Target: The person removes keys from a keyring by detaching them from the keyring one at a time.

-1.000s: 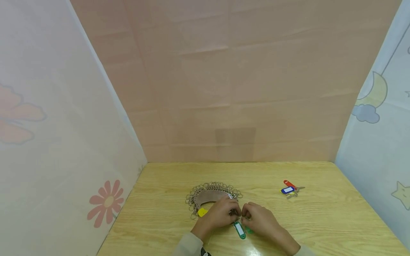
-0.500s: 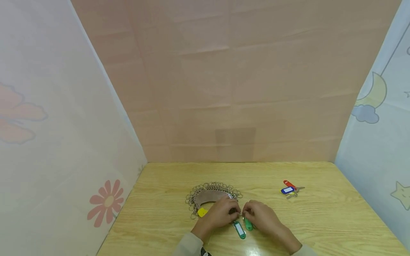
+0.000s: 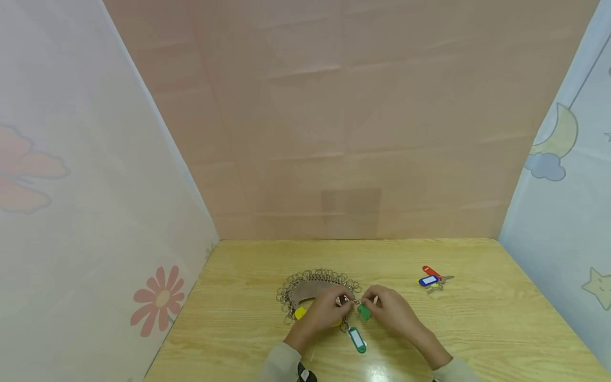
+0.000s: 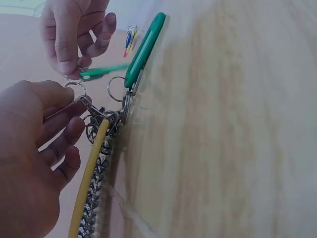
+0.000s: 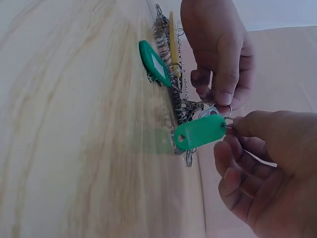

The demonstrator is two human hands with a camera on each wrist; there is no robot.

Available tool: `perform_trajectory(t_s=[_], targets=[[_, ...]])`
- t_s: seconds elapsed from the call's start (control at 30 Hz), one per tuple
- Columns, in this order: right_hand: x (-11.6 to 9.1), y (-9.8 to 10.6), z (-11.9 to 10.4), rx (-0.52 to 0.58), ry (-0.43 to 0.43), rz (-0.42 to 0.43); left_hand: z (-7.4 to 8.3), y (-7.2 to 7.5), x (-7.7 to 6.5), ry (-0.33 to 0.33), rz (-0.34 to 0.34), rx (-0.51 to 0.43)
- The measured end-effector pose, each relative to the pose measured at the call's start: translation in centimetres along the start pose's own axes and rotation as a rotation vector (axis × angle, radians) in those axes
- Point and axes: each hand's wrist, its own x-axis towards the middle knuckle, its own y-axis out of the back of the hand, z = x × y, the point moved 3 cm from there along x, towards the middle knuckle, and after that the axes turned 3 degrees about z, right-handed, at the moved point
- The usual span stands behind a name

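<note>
A curved metal plate (image 3: 305, 290), rimmed with many small clips and split rings, lies on the table in the head view. Over its right end, my left hand (image 3: 326, 310) pinches a split ring (image 4: 77, 88) between thumb and forefinger. My right hand (image 3: 393, 313) pinches the ring (image 5: 229, 124) of a green key tag (image 5: 203, 133), close beside the left fingertips. Whether the two rings are linked cannot be told. A second green key tag (image 3: 357, 340), with a white label, lies below the hands. A yellow tag (image 3: 300, 313) is partly hidden by the left hand.
At the table's right lie a red key tag (image 3: 431, 272), a blue key tag (image 3: 428, 281) and a yellow one, with keys (image 3: 447, 278). Patterned sheets stand left and right of the wooden table (image 3: 248, 339), with a brown sheet (image 3: 353, 132) behind it.
Both hands have moved slightly away from the person, staying close together. The green key tag at the right hand, mostly hidden earlier, has come into view and moved up with that hand.
</note>
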Motion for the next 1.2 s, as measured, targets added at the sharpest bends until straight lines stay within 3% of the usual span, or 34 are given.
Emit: perform_trajectory(t_s=[0.57, 0.93, 1.2], targets=[[0.3, -0.5, 0.0, 0.042, 0.006, 0.017, -0.4, -0.2, -0.2, 0.012, 0.008, -0.150], [0.5, -0.9, 0.1, 0.057, 0.015, 0.021, -0.4, -0.4, -0.2, 0.026, 0.000, -0.148], [0.7, -1.5, 0.1, 0.049, -0.028, 0.037, -0.4, -0.3, -0.1, 0.041, 0.001, -0.162]])
